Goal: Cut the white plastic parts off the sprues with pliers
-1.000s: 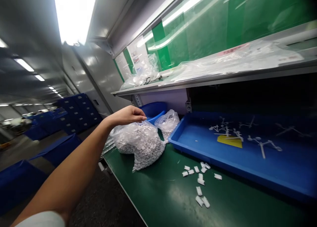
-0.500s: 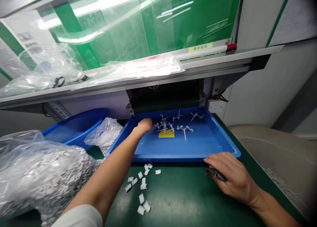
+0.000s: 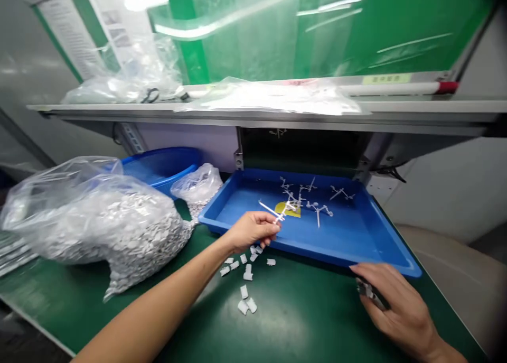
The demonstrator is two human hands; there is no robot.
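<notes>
Half a second back the left hand (image 3: 253, 230) was stretched deep into the blue tray (image 3: 348, 244) among the white pieces; now it has drawn back to the tray's near rim with a white plastic sprue (image 3: 274, 212) pinched between thumb and fingertips. That hand is closed lightly round the lower end of the sprue, whose thin branching runner sticks up and away from the knuckles, over the tray floor. Just beyond the held piece, further into the tray, lie more loose sprues (image 3: 317, 207) around a yellow tag (image 3: 288, 210). Directly beneath and just short of the hand, on the green bench top (image 3: 301, 320), sits a scatter of small white clipped parts (image 3: 245, 270).

Well off to the side of that, past the tray's near corner, the right hand (image 3: 390, 302) rests on the bench, fingers curled over a small dark metal tool (image 3: 368, 290). It has shifted little. How firmly it grips I cannot tell, as the hand hides most of the tool.

On the other side of the left forearm slumps a big clear bag of white parts (image 3: 103, 225), with a smaller bag (image 3: 198, 186) and a blue basket (image 3: 164, 165) behind it.
</notes>
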